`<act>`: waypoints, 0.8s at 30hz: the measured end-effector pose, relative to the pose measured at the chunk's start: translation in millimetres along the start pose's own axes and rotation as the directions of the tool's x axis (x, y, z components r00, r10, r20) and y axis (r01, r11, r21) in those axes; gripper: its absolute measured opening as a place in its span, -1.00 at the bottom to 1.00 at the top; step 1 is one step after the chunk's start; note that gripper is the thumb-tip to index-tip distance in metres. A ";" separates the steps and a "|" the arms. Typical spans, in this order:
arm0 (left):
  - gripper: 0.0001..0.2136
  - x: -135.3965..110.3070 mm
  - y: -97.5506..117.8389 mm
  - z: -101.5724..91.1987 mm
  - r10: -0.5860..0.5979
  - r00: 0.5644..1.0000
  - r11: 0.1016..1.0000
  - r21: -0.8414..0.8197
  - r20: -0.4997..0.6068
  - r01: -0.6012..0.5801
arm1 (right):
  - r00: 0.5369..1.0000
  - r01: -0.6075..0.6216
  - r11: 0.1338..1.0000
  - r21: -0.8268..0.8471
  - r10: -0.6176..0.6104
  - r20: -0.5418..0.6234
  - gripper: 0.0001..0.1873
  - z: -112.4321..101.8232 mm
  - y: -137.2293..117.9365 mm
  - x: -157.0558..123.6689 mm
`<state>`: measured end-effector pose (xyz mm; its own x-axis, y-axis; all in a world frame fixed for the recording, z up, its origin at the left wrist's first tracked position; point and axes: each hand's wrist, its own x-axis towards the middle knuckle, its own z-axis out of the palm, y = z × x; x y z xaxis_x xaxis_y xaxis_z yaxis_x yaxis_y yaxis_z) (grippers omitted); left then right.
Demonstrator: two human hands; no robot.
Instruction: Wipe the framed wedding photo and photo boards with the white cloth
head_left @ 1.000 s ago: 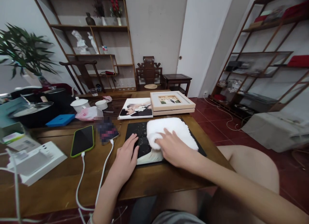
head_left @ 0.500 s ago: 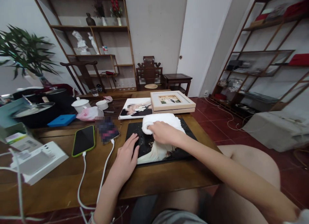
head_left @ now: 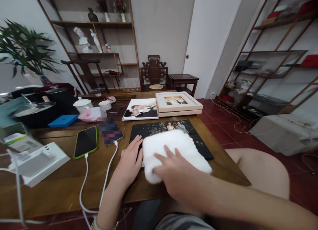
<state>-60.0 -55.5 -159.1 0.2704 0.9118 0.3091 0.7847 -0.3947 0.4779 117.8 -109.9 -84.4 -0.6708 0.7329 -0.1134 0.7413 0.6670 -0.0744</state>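
A dark photo print (head_left: 203, 147) with two people in wedding clothes lies flat on the wooden table in front of me. Over its lower part spreads a folded white towel (head_left: 171, 140), which hides much of the picture and reaches past the near edge. My right hand (head_left: 179, 173) presses on the towel with its fingers spread over the top and the thumb at its left edge, holding it. At the print's left edge rests my left hand (head_left: 131, 157), flat and open, fingers stretched forward, with the towel just to its right.
Behind the print stand a pale wooden photo frame (head_left: 161, 107) and a white-edged photo panel (head_left: 146, 117). To the left lie a green-edged phone (head_left: 86, 142) on a white cable, a blurred-out device, a white box (head_left: 47, 170), a blue box (head_left: 63, 120) and pots.
My right hand has drawn the towel toward me, from the print's far part over its near edge. The pictured couple now shows at the top. My left hand stays in place.
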 end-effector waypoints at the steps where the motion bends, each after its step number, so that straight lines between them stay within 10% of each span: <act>1: -0.64 0.1 0.3 -0.2 -0.003 1.000 1.000 0.008 0.001 0.003 | 0.999 0.006 1.000 0.017 -0.006 0.036 -0.69 1.5 -4.6 -7.8; 7: -0.63 0.1 1.8 0.5 -0.016 1.000 1.000 0.023 -0.005 0.016 | 0.998 -0.028 0.996 0.080 0.032 -0.045 -0.68 -2.3 15.1 -11.3; 15: -0.65 0.1 3.8 -2.1 -0.009 1.000 1.000 0.017 -0.009 0.009 | 0.949 -0.288 0.957 -0.032 0.280 -0.146 -0.62 -15.5 87.7 61.1; 24: -0.55 -1.2 10.3 -8.6 -0.025 0.971 0.982 -0.186 -0.236 -0.020 | 0.978 0.135 0.990 -0.042 -0.140 -0.155 -0.63 -2.5 37.7 49.0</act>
<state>-57.1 -61.6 -147.5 0.1113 0.8687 0.4826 0.6618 -0.4271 0.6161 112.8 -48.5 -90.2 -0.7629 0.6443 0.0530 0.6426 0.7648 -0.0473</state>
